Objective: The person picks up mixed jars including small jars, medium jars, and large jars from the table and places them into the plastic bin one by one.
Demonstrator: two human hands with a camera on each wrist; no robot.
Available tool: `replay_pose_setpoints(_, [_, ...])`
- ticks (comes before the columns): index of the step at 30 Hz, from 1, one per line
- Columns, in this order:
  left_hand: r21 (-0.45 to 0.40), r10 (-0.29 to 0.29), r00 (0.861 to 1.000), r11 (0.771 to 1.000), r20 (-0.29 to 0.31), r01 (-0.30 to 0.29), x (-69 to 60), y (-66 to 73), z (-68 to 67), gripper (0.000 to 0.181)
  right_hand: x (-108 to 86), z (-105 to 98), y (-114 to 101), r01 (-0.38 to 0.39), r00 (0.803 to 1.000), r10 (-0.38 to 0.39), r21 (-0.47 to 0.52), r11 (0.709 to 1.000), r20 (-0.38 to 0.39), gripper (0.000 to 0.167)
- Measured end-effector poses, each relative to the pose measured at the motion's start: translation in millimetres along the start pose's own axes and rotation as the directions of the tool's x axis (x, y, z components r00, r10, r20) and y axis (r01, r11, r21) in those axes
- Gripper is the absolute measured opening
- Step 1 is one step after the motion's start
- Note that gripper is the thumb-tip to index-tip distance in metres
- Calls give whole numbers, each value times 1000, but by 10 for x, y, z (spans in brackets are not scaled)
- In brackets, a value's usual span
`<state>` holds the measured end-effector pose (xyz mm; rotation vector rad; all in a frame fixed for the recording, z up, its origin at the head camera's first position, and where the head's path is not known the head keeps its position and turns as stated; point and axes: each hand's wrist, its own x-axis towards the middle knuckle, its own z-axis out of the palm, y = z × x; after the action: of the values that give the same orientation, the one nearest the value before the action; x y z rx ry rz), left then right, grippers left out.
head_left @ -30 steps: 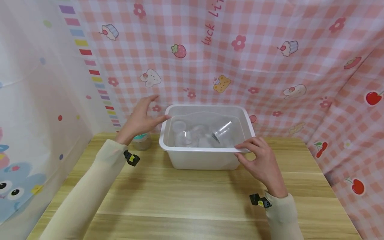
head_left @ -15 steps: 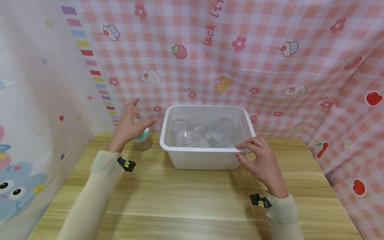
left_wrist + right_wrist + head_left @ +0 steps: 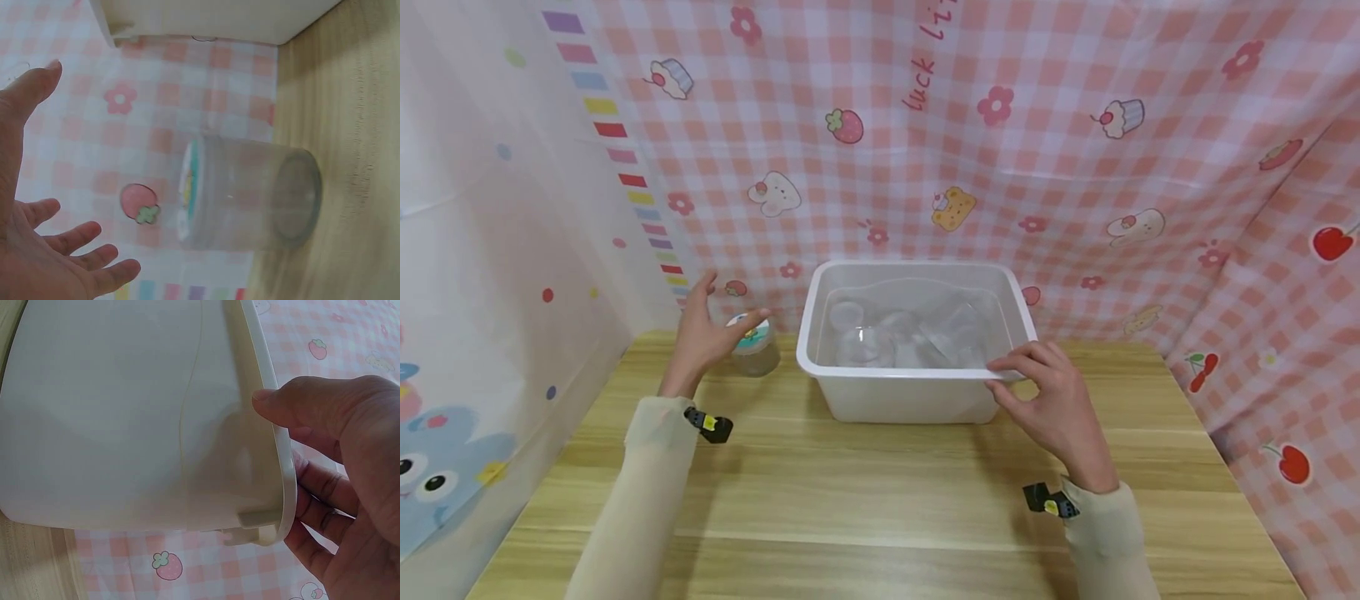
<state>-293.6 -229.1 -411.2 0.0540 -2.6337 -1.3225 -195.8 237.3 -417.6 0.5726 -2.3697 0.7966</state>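
Observation:
A white plastic bin (image 3: 910, 400) stands at the back of the table, with several clear plastic containers (image 3: 917, 337) inside it. My right hand (image 3: 1060, 412) grips the bin's near right corner, the thumb under the rim and fingers over it; the right wrist view shows this hold on the rim (image 3: 284, 456). To the left of the bin stands a clear plastic jar (image 3: 756, 357) with a teal and white lid. Beside and slightly above it is my left hand (image 3: 700, 337), thumb and fingers spread wide. In the left wrist view a gap separates that hand from the jar (image 3: 250, 194).
The wooden table (image 3: 865, 508) runs in front of the bin. Behind it hangs a pink checked cloth (image 3: 880, 183), close to the bin and jar. A white printed curtain (image 3: 512, 250) borders the left side. Both wrists wear a small black camera.
My left hand has moved left and down from the bin's left edge to the jar, fingers spread throughout. A clear container in the bin has settled. The right hand keeps its hold.

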Motion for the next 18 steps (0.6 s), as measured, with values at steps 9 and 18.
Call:
replay_pose_setpoints(9, [-66,-122,991,990,52,125,1,-180,6,119,9,6,1,20,1000,-20,4,1000,-14,20])
replay_pose_setpoints(18, [-164,-190,975,965,112,206,29,-407,101,116,2,7,4,12,1000,-12,-1,1000,-9,20])
